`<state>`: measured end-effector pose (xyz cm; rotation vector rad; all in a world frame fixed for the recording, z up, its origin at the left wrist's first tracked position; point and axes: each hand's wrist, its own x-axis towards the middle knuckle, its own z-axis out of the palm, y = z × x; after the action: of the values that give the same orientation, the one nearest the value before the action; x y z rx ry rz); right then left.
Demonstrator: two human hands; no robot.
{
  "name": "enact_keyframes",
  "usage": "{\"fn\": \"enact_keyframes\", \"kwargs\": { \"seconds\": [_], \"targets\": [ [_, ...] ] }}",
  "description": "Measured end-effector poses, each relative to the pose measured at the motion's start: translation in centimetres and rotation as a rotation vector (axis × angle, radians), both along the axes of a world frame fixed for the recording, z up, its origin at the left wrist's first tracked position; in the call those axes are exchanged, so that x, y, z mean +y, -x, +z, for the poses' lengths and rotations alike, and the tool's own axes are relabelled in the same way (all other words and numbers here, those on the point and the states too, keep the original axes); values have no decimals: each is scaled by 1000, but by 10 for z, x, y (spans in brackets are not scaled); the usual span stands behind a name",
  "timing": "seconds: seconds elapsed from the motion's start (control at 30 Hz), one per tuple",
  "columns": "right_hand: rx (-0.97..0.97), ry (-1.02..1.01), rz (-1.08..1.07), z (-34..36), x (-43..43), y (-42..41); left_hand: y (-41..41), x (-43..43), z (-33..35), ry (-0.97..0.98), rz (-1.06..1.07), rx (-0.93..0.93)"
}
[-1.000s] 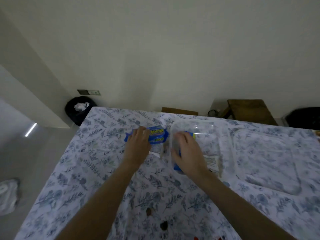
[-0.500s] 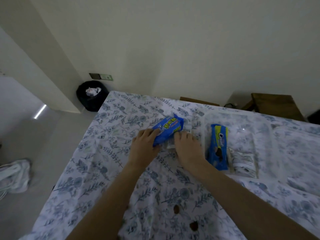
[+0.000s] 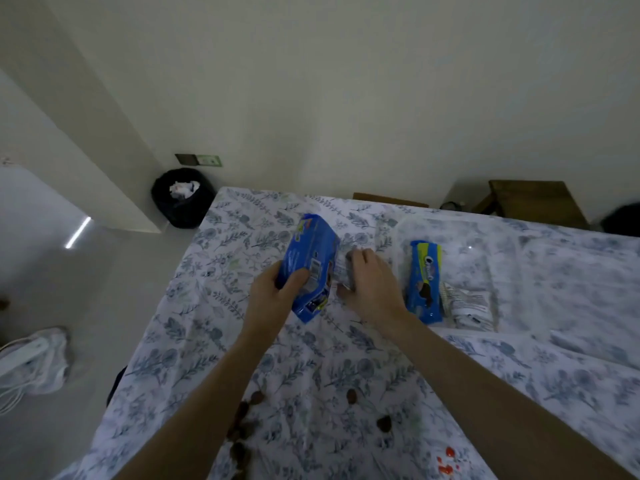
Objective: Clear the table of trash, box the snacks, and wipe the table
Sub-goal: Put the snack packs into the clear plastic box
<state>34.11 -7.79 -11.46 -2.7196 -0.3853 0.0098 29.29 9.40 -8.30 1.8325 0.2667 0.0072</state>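
Note:
My left hand (image 3: 277,294) grips a blue snack packet (image 3: 310,265) and holds it tilted up off the floral tablecloth (image 3: 214,341). Just right of it, my right hand (image 3: 370,285) closes on a small clear-wrapped snack (image 3: 343,270) that lies on the cloth. A clear plastic box (image 3: 498,251) stands to the right and holds a blue cookie packet (image 3: 424,280) and a white wrapper (image 3: 467,303). Brown crumbs (image 3: 351,396) and red spots (image 3: 446,460) lie on the cloth near me.
A black trash bin (image 3: 183,197) with crumpled paper stands on the floor past the table's far left corner. A clear lid (image 3: 588,289) lies right of the box. A wooden stool (image 3: 533,200) stands behind the table. A white bag (image 3: 31,358) lies on the floor at left.
My left hand has lifted the blue packet off the cloth and tipped it upright. My right hand has left the box and now grasps the clear-wrapped snack beside it.

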Motion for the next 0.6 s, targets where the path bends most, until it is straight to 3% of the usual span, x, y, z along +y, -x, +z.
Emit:
{"fn": "enact_keyframes", "kwargs": {
  "seconds": [0.17,0.27,0.4,0.5,0.6],
  "targets": [
    [-83,-245,-260,34,-52,0,-11,-61,38,249,26,-93],
    [-78,-356,-474,42,-101,3,-18,-102,46,295,9,-83],
    [-16,-387,-681,39,-162,6,-20,-157,36,133,-50,-12],
    [102,-379,-703,32,-186,7,-24,-189,18,37,-43,90],
    [289,-523,-672,27,-190,2,-26,-211,0,-120,-37,103]
  ]
}}
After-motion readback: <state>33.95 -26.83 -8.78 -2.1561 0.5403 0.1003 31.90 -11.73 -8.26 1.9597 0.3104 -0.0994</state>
